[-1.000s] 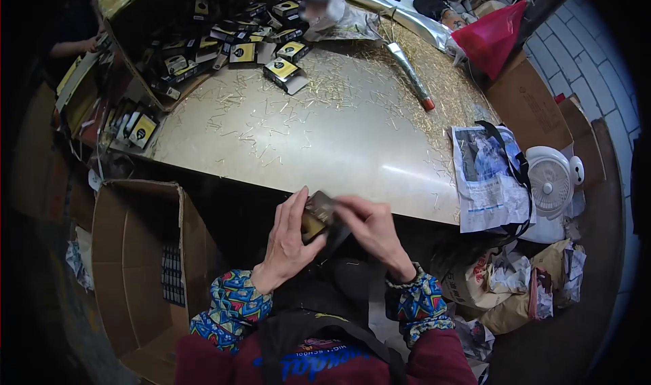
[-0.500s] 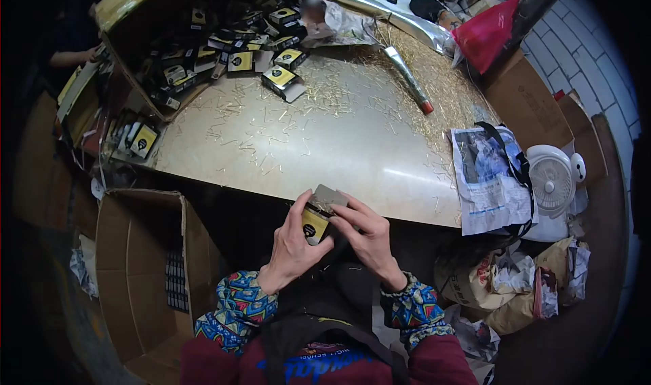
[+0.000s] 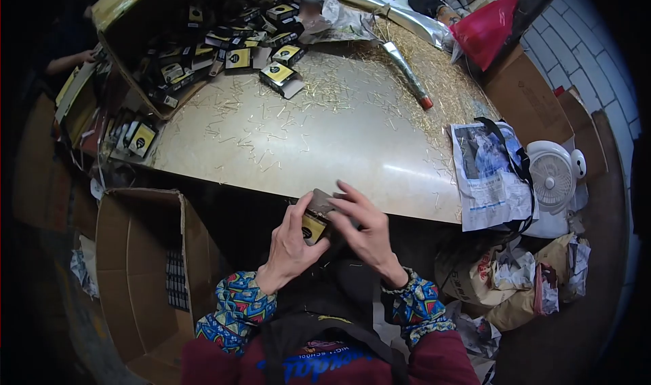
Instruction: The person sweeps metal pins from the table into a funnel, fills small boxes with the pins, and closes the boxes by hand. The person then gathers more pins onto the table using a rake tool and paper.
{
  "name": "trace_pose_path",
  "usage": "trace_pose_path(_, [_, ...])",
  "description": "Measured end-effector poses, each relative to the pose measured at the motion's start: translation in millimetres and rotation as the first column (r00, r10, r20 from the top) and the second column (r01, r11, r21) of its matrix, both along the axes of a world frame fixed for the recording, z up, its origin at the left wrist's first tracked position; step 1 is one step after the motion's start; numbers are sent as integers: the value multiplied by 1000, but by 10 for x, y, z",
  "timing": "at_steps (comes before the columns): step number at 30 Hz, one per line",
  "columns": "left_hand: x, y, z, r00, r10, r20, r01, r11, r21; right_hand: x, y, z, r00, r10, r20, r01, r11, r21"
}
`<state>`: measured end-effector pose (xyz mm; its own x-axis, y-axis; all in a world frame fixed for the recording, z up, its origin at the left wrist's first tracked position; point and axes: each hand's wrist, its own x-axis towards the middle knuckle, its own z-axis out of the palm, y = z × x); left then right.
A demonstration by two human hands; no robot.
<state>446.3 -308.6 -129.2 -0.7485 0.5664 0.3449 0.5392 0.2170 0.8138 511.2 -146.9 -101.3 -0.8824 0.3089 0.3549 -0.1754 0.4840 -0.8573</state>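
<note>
The black-and-yellow carton [image 3: 313,230] sits just beyond the near edge of the desk [image 3: 380,188], on the person's side, between the two hands. With its grey flap [image 3: 323,202] raised at the far end, it runs lengthwise from near to far, canted slightly right. The left hand [image 3: 288,251] grasps it from the left, thumb across the near side. The right hand [image 3: 365,230] is loosely spread beside the flap and open mouth, fingers pointing left and far; whether they touch it, I cannot tell.
</note>
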Motion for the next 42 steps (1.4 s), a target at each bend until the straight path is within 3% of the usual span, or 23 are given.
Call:
trace_pose_path(1, [10, 3, -16, 1000, 30, -1, -30, 999, 13, 27, 26, -38, 999, -40, 7, 41, 992, -116])
trace_pose_path(4, [16, 14, -9, 1000, 12, -20, -11, 1000, 20, 90, -23, -92, 997, 48, 60, -51, 998, 47])
trace_pose_path(6, [10, 47, -81, 998, 5, -65, -4, 1000, 10, 125, -79, -144, 981, 38, 189, -12, 990, -137])
trace_pose_path(7, [0, 43, -114, 997, 3, -81, -3, 1000, -2, 122, -175, -110, 986, -26, 167, 77, 949, -307])
trace_pose_path(8, [1, 30, -132, 995, 1, -96, -3, 1000, -16, 128, -182, -140, 987, 1, 158, 54, 937, -345])
trace_pose_path(11, [56, -10, -145, 994, 89, 66, -84, 993, -84, 121, -176, -184, 986, 100, 136, -19, 866, -500])
trace_pose_path(14, [91, 65, 16, 976, 207, 69, -193, 967, -163, 125, -288, -194, 988, 34, 153, 35, 903, -429])
trace_pose_path(15, [73, 80, 6, 986, 169, -15, -169, 973, -156, 103, -342, -138, 992, -56, 117, 86, 960, -267])
trace_pose_path(19, [96, 71, -64, 992, 129, 9, -126, 979, -162, 77, -351, -92, 971, -91, 221, 187, 865, -465])
trace_pose_path(25, [88, 23, -91, 996, 85, 22, -81, 986, -146, 57, -332, -87, 974, -64, 217, 171, 838, -518])
trace_pose_path(28, [67, 31, -142, 993, 107, -41, -111, 985, -130, 46, -364, -67, 975, -88, 205, 171, 886, -430])
trace_pose_path(31, [30, 35, -130, 991, 124, 56, -115, 984, -138, 45, -424, -92, 992, -119, 35, 119, 993, 2])
trace_pose_path(34, [14, 38, -111, 979, 160, 129, -141, 980, -142, 49, -456, -134, 981, -57, -185, 118, 933, 339])
trace_pose_path(35, [20, 38, -114, 971, 151, 185, -116, 976, -183, 45, -431, -134, 977, -32, -210, 95, 949, 300])
trace_pose_path(38, [-12, 102, 48, 990, 65, 124, -47, 988, -146, 32, -136, -136, 985, 41, -169, 15, 950, 313])
trace_pose_path(40, [-88, 137, 218, 997, -1, -74, -8, 992, -128, 25, 192, -44, 964, -199, -176, 247, 919, 308])
trace_pose_path(42, [-237, 141, 207, 992, 14, -128, -19, 999, -36, 5, 575, 25, 879, -452, -154, 475, 859, 189])
